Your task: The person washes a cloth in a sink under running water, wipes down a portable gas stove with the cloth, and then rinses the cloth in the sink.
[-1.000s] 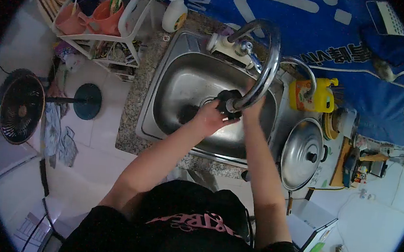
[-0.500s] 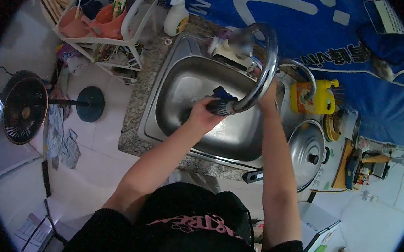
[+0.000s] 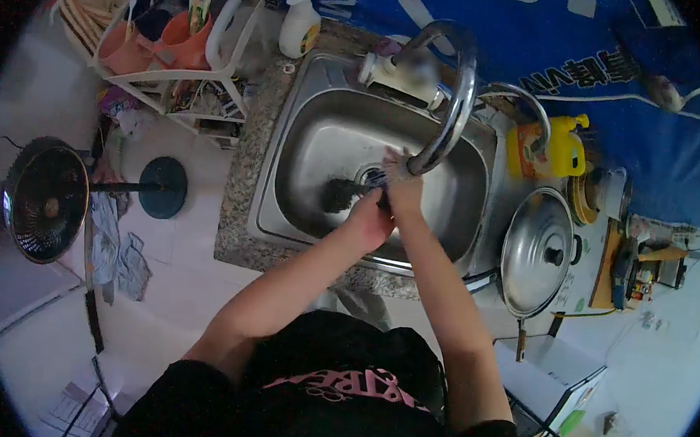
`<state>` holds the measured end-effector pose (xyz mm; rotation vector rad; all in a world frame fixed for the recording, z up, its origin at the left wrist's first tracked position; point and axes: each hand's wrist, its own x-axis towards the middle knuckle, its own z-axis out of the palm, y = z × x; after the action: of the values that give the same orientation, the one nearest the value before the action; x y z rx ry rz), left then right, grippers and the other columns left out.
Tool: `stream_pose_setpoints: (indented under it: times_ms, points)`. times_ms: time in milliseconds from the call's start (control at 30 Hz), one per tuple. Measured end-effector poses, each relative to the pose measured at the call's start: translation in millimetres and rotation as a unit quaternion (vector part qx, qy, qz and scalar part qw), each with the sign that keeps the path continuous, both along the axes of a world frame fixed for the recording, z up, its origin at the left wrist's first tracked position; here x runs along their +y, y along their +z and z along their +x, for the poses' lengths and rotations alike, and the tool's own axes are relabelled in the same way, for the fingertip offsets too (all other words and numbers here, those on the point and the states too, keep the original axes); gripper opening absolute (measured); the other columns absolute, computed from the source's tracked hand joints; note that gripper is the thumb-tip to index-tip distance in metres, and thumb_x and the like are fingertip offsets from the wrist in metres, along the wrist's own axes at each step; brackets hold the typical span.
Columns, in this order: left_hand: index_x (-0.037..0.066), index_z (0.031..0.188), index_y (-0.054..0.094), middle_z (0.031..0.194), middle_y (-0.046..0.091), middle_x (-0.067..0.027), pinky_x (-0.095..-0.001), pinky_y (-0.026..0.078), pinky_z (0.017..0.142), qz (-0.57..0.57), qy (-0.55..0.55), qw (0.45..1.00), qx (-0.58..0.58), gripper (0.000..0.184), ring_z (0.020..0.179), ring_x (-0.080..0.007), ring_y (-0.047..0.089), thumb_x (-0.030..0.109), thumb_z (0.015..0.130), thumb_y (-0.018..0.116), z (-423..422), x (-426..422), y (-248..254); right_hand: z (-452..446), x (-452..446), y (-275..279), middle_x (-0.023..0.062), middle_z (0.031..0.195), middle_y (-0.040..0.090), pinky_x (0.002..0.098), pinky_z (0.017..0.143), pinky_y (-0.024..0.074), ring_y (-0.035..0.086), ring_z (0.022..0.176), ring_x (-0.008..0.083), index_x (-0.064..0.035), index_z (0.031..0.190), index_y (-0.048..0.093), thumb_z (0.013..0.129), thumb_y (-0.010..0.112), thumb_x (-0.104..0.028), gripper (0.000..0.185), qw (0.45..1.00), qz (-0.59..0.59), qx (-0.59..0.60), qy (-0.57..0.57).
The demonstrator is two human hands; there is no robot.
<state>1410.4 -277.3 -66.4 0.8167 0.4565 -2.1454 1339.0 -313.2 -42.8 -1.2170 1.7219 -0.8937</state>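
Both hands are over the steel sink, low and close together. My left hand is closed on a dark object, partly hidden by the fingers, that looks dark blue or black. Just under the mouth of the curved chrome faucet, my right hand touches the top of that object, its fingers blurred and spread. Beside the drain, a dark bristly clump lies on the sink floor.
A white rack with pink cups stands left of the sink, near a spray bottle. On the right are a yellow jug and a lidded pan. A fan stands at far left.
My right hand has come from the faucet's base down to the object at my left hand. My left hand has moved lower in the sink, away from the faucet mouth.
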Motion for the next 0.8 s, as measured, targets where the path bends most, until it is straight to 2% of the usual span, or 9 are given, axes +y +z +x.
stream_pose_setpoints:
  times_ms: [167, 333, 433, 533, 567, 600, 700, 767, 800]
  points:
    - [0.016, 0.105, 0.058, 0.106, 0.061, -0.0009, -0.0359, 0.046, 0.082, -0.19, -0.035, 0.975, 0.11, 0.032, 0.092, -0.0189, 0.059, 0.04, 0.092, 0.042, 29, -40, -37, 31, 33, -15, 0.0218, 0.127, 0.047, 0.0405, 0.096, 0.0383, 0.051, 0.11, 0.0366, -0.0075, 0.131, 0.043, 0.085, 0.045, -0.012, 0.046, 0.905, -0.25, 0.32, 0.127]
    - [0.011, 0.12, 0.051, 0.114, 0.057, -0.008, -0.0389, 0.044, 0.09, -0.057, -0.045, 0.996, -0.047, 0.04, 0.102, -0.0249, 0.055, 0.037, 0.095, 0.033, 0, -22, 5, -5, -13, -6, 0.0218, 0.13, 0.045, 0.0419, 0.093, 0.0385, 0.051, 0.108, 0.0363, -0.0084, 0.127, 0.047, 0.085, 0.049, -0.015, 0.043, 0.995, 0.072, -0.032, -0.062]
    - [0.012, 0.121, 0.05, 0.119, 0.055, -0.0047, -0.0371, 0.042, 0.094, -0.039, -0.016, 0.998, -0.05, 0.038, 0.106, -0.0247, 0.053, 0.035, 0.095, 0.035, 19, -37, 26, 11, 16, -45, 0.0196, 0.123, 0.052, 0.04, 0.092, 0.0395, 0.052, 0.107, 0.0343, -0.0067, 0.119, 0.053, 0.085, 0.052, -0.017, 0.035, 0.985, -0.135, 0.083, 0.07]
    - [0.013, 0.12, 0.052, 0.115, 0.057, -0.0039, -0.0346, 0.039, 0.097, -0.141, 0.115, 0.876, 0.446, 0.037, 0.105, -0.0239, 0.054, 0.036, 0.095, 0.037, 23, -37, -73, 17, 9, -37, 0.0157, 0.117, 0.058, 0.0376, 0.091, 0.0397, 0.052, 0.109, 0.0315, -0.002, 0.112, 0.056, 0.086, 0.056, -0.02, 0.032, 0.902, -0.321, 0.271, 0.1]
    - [0.013, 0.12, 0.052, 0.115, 0.057, -0.0039, -0.0346, 0.039, 0.097, -0.143, 0.117, 0.876, 0.446, 0.037, 0.105, -0.0239, 0.054, 0.036, 0.095, 0.037, 17, -37, -54, 17, -1, -23, 0.0145, 0.118, 0.057, 0.0365, 0.091, 0.0398, 0.052, 0.109, 0.0299, -0.0011, 0.113, 0.055, 0.086, 0.057, -0.022, 0.034, 0.879, -0.376, 0.265, 0.125]
    - [0.016, 0.12, 0.051, 0.117, 0.056, -0.0037, -0.0353, 0.039, 0.095, -0.153, 0.027, 0.954, 0.255, 0.038, 0.106, -0.0212, 0.052, 0.04, 0.094, 0.038, 1, -32, -33, 14, -6, -7, 0.0142, 0.121, 0.056, 0.0341, 0.091, 0.0398, 0.053, 0.108, 0.026, -0.0005, 0.113, 0.055, 0.086, 0.059, -0.023, 0.035, 0.996, -0.076, -0.046, -0.019]
    - [0.018, 0.114, 0.052, 0.108, 0.057, -0.0034, -0.0346, 0.043, 0.087, -0.029, -0.063, 0.998, 0.01, 0.036, 0.1, -0.0188, 0.054, 0.044, 0.092, 0.04, 5, -42, -6, 23, 11, -2, 0.0123, 0.108, 0.061, 0.0323, 0.086, 0.0428, 0.057, 0.096, 0.0229, -0.0015, 0.113, 0.055, 0.085, 0.059, -0.017, 0.032, 0.987, -0.154, 0.026, -0.02]
    - [0.016, 0.103, 0.056, 0.091, 0.06, -0.0009, -0.0321, 0.046, 0.08, -0.056, 0.215, 0.969, 0.103, 0.032, 0.088, -0.0161, 0.058, 0.041, 0.093, 0.04, -5, -42, -46, 27, 20, -3, 0.0125, 0.104, 0.062, 0.0323, 0.083, 0.0442, 0.058, 0.093, 0.0225, -0.0012, 0.11, 0.056, 0.085, 0.058, -0.015, 0.029, 0.969, -0.21, 0.125, 0.041]
    - [0.015, 0.1, 0.056, 0.087, 0.058, -0.0009, -0.0343, 0.047, 0.078, -0.183, -0.008, 0.982, 0.038, 0.033, 0.085, -0.0175, 0.058, 0.042, 0.093, 0.039, 20, -48, -47, 28, 21, -4, 0.0127, 0.1, 0.063, 0.0322, 0.081, 0.0455, 0.059, 0.089, 0.0221, -0.0008, 0.108, 0.058, 0.086, 0.057, -0.013, 0.025, 0.934, -0.267, 0.219, 0.094]
